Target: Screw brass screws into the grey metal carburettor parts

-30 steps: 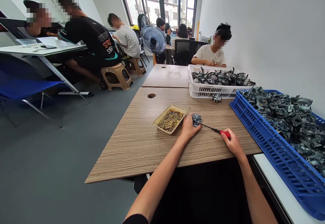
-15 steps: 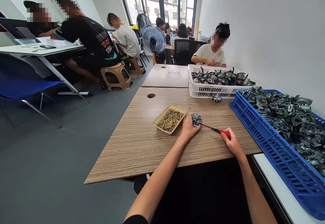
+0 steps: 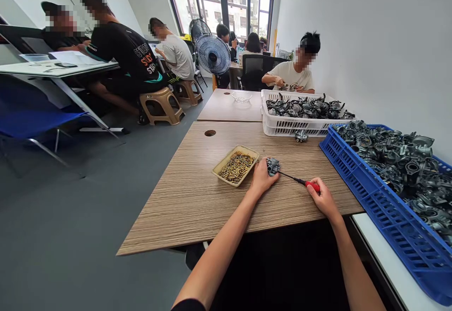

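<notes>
My left hand [image 3: 262, 178] is closed around a grey metal carburetor body [image 3: 273, 166] above the wood-grain table [image 3: 190, 198]. In my right hand [image 3: 324, 198] is a screwdriver [image 3: 312, 187] with a red and black handle, gripped at its red end. Its thin dark shaft points left, and the tip meets the right side of the carburetor body; the exact contact point is too small to make out. Just left of my left hand stands a shallow beige tray [image 3: 216, 173] full of small brass-coloured parts [image 3: 236, 166].
A blue crate [image 3: 384, 207] heaped with metal carburetor parts stands at the right. Behind the table's far edge is a white basket [image 3: 282, 126] of similar parts, with one loose carburetor [image 3: 301, 136] before it. A co-worker [image 3: 294, 73] sits beyond the basket.
My hands, the carburetor body and the screwdriver stay almost in place. The co-worker beyond the white basket has moved a hand to the left, and people at the left table have shifted slightly.
</notes>
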The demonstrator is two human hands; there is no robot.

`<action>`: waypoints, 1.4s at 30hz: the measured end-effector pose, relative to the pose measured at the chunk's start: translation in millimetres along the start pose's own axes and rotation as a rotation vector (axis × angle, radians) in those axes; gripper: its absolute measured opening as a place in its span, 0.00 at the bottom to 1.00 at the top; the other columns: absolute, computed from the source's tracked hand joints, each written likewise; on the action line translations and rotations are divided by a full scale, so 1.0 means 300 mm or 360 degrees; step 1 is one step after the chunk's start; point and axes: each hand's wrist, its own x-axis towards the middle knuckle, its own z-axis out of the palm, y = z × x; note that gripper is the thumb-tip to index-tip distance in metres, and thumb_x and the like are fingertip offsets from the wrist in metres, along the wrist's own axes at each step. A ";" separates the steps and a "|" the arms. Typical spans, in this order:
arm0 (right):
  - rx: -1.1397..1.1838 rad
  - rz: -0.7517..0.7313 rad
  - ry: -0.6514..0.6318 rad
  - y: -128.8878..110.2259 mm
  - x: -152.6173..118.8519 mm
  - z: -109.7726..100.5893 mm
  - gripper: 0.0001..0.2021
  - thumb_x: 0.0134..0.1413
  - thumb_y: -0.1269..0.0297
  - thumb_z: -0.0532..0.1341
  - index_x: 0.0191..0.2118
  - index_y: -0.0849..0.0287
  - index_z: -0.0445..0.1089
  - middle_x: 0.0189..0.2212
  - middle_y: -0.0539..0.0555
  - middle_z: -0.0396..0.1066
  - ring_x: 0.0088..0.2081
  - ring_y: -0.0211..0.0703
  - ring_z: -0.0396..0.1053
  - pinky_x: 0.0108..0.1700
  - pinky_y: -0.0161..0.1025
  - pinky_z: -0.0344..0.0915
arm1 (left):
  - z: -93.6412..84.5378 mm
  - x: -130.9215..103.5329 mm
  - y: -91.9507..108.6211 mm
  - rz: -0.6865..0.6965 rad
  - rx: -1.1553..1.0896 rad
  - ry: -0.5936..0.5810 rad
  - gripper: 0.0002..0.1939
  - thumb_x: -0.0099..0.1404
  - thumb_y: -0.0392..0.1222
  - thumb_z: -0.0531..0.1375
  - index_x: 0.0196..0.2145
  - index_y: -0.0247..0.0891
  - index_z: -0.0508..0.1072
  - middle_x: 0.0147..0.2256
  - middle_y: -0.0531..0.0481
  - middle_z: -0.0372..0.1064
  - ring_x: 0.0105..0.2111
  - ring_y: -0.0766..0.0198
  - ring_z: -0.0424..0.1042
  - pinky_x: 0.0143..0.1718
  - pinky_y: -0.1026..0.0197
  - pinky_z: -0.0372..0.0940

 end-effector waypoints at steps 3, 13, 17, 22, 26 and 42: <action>0.0060 0.0021 -0.0001 0.001 -0.003 0.001 0.17 0.58 0.46 0.60 0.41 0.52 0.60 0.27 0.47 0.65 0.26 0.43 0.62 0.32 0.40 0.62 | 0.001 0.000 0.000 0.0005 0.0008 0.0007 0.30 0.55 0.40 0.66 0.54 0.41 0.63 0.48 0.44 0.73 0.51 0.49 0.73 0.57 0.47 0.66; -0.0033 -0.0004 0.0050 0.014 0.002 0.002 0.17 0.61 0.43 0.58 0.36 0.52 0.60 0.26 0.49 0.64 0.29 0.44 0.62 0.32 0.40 0.61 | 0.000 0.000 0.005 0.0004 -0.0001 0.0013 0.29 0.55 0.40 0.66 0.54 0.41 0.63 0.48 0.44 0.73 0.49 0.50 0.73 0.56 0.48 0.67; -0.0046 -0.0033 0.0052 0.017 0.006 0.002 0.19 0.62 0.41 0.56 0.33 0.52 0.60 0.24 0.47 0.62 0.27 0.42 0.59 0.31 0.39 0.58 | 0.000 -0.001 0.004 0.0002 -0.0004 0.0014 0.30 0.55 0.40 0.66 0.54 0.41 0.63 0.48 0.43 0.73 0.49 0.50 0.73 0.56 0.47 0.67; -0.0028 -0.0060 0.0034 0.007 0.006 0.000 0.21 0.64 0.40 0.55 0.30 0.52 0.58 0.23 0.46 0.58 0.26 0.41 0.57 0.31 0.38 0.56 | -0.001 0.000 0.003 0.0001 -0.0003 0.0015 0.30 0.55 0.40 0.67 0.54 0.41 0.63 0.48 0.43 0.73 0.50 0.50 0.73 0.56 0.48 0.67; -0.0051 -0.0056 0.0010 0.002 0.006 -0.001 0.21 0.64 0.40 0.54 0.30 0.52 0.58 0.22 0.45 0.56 0.25 0.40 0.56 0.30 0.39 0.56 | -0.001 0.000 0.002 0.0006 -0.0004 0.0019 0.30 0.55 0.40 0.67 0.54 0.41 0.64 0.47 0.44 0.73 0.49 0.50 0.73 0.55 0.48 0.67; -0.0008 0.0016 0.0067 0.012 0.001 0.005 0.16 0.59 0.45 0.59 0.39 0.52 0.60 0.29 0.51 0.68 0.30 0.46 0.66 0.35 0.43 0.66 | -0.006 0.001 0.007 0.0001 -0.0004 -0.0011 0.30 0.56 0.40 0.66 0.55 0.42 0.63 0.49 0.44 0.73 0.51 0.50 0.73 0.57 0.47 0.66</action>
